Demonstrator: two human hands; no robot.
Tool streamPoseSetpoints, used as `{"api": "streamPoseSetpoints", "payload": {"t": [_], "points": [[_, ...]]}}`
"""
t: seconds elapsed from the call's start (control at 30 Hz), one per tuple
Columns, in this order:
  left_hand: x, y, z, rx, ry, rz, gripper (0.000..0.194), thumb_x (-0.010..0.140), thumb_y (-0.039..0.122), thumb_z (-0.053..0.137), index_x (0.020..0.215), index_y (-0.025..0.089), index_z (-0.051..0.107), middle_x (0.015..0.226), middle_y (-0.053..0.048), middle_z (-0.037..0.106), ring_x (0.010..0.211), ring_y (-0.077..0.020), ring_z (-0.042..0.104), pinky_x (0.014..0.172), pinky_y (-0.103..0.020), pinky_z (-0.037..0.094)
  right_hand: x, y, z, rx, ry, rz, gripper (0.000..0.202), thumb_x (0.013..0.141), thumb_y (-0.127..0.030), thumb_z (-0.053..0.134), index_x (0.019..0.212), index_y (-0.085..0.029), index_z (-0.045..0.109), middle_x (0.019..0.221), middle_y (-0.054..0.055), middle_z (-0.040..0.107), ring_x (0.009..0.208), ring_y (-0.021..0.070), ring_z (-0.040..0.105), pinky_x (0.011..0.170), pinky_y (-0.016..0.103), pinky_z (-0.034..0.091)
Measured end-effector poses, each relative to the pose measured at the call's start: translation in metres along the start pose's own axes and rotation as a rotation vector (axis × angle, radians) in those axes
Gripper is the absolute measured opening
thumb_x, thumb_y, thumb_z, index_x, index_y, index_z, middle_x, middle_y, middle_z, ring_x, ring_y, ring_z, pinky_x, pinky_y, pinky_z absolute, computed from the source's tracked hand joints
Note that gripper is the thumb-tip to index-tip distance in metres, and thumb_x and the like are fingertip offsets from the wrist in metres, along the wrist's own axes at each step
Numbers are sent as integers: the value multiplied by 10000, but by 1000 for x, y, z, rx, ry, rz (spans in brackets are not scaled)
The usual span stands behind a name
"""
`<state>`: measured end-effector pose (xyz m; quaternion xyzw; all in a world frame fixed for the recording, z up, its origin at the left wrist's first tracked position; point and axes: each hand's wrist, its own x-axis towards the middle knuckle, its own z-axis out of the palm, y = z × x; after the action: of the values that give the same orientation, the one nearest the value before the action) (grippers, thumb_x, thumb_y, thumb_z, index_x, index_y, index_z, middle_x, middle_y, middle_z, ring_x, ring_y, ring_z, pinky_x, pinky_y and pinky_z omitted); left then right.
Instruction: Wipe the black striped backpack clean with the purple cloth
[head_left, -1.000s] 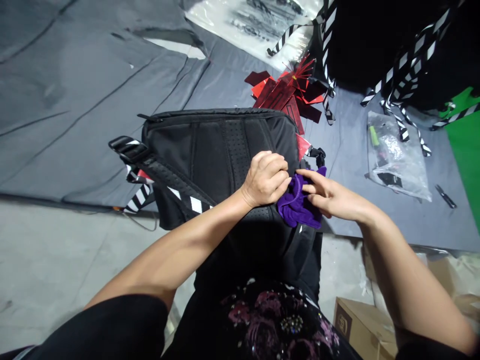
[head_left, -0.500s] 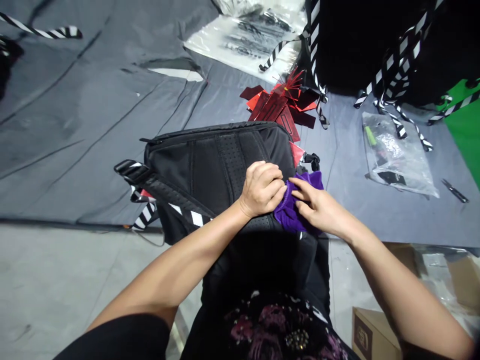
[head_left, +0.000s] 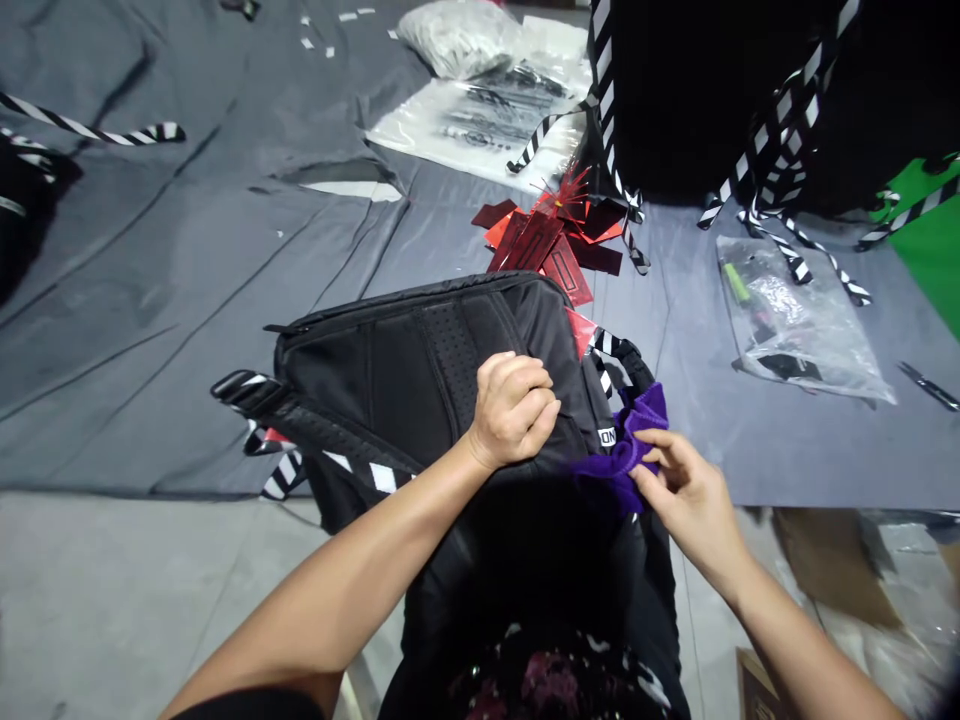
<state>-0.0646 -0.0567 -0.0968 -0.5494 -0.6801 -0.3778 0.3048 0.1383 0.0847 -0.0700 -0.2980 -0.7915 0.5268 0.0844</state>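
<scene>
A black backpack (head_left: 405, 350) lies across the table edge with its padded back panel facing up. Near its right side, my left hand (head_left: 516, 412) is closed in a fist on the panel, seemingly gripping the fabric; what the fingers hold underneath is hidden. My right hand (head_left: 686, 490) pinches a crumpled purple cloth (head_left: 634, 440) between thumb and fingers at the bag's right end. A small white label (head_left: 607, 437) shows beside the cloth. A black strap with white diamonds (head_left: 382, 475) runs over the bag's lower left.
Red cards (head_left: 544, 240) with a tinsel burst lie just beyond the bag. A clear plastic bag (head_left: 810, 320) and a dark pen-like tool (head_left: 930, 386) are on the right. Black bags with striped straps (head_left: 787, 160) stand at the back right, near white plastic packages (head_left: 480, 110). Cardboard boxes lie below.
My right hand has drawn the purple cloth right and toward me, off the panel, uncovering the white label. My left hand stays clenched on the backpack. The view has tilted slightly.
</scene>
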Motion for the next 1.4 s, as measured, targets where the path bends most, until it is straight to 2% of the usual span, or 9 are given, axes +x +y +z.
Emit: {"api": "streamPoseSetpoints", "payload": {"t": [0.3, 0.43, 0.53, 0.77, 0.9, 1.0, 1.1, 1.2, 1.4], "points": [[-1, 0, 0, -5, -2, 3, 64, 807, 185, 557, 759, 208, 592, 823, -20, 660, 953, -209, 618, 955, -442, 417, 9, -3, -22, 606, 29, 184, 232, 821, -404, 659, 961, -235, 585, 512, -61, 460, 450, 112, 411, 467, 238, 359], [0, 1, 0, -6, -4, 7, 54, 809, 173, 563, 776, 199, 597, 809, -21, 654, 942, -205, 614, 957, -436, 414, 15, 4, -52, 580, 258, 145, 177, 804, -366, 600, 934, -247, 614, 703, 14, 581, 530, 158, 498, 487, 290, 411], [1, 2, 0, -5, -2, 5, 53, 803, 159, 564, 777, 194, 595, 797, -21, 652, 925, -201, 620, 956, -430, 412, 20, 5, -61, 499, 335, 90, 208, 836, -377, 539, 998, -263, 600, 985, 76, 644, 813, 259, 644, 712, 428, 525], [3, 2, -2, -15, -21, 0, 75, 826, 189, 541, 774, 196, 595, 800, -18, 665, 919, -186, 620, 966, -414, 406, 35, -16, -25, 446, 231, 3, 242, 828, -384, 655, 1034, -284, 577, 1052, 62, 668, 896, 238, 654, 826, 427, 531], [4, 2, -3, -9, -24, -3, 79, 828, 193, 541, 783, 204, 606, 820, -15, 672, 927, -184, 619, 975, -404, 406, 54, -30, 6, 34, 134, -200, 315, 817, -368, 676, 1099, -258, 592, 982, 60, 648, 893, 229, 622, 886, 438, 503], [4, 2, -2, 10, -33, -7, 58, 818, 186, 559, 790, 206, 607, 849, -14, 678, 946, -187, 618, 983, -398, 403, 73, -30, 18, -276, 175, -294, 558, 791, -360, 679, 1304, -233, 499, 1160, 108, 611, 1084, 290, 569, 1028, 545, 394], [4, 2, 0, 6, -38, -3, 41, 819, 196, 579, 791, 200, 609, 863, -17, 682, 959, -190, 619, 993, -398, 403, 86, -28, 20, -353, 121, -191, 1037, 692, -396, 751, 1522, -203, 161, 1498, 179, 354, 1372, 359, 348, 1118, 595, 263], [3, 2, 1, -1, -30, -1, 43, 820, 200, 586, 790, 192, 615, 862, -22, 681, 956, -189, 621, 994, -400, 406, 87, -29, 19, -315, -64, -73, 1150, 675, -407, 750, 1545, -184, 32, 1595, 164, 150, 1466, 327, 178, 1174, 543, 193], [3, -1, 4, -21, -13, -15, 51, 825, 211, 586, 798, 195, 625, 876, -20, 679, 971, -186, 609, 1003, -401, 401, 87, -29, 23, -201, -164, -2, 1043, 746, -430, 684, 1545, -143, 77, 1549, 159, 291, 1422, 271, 310, 1158, 454, 277]]}}
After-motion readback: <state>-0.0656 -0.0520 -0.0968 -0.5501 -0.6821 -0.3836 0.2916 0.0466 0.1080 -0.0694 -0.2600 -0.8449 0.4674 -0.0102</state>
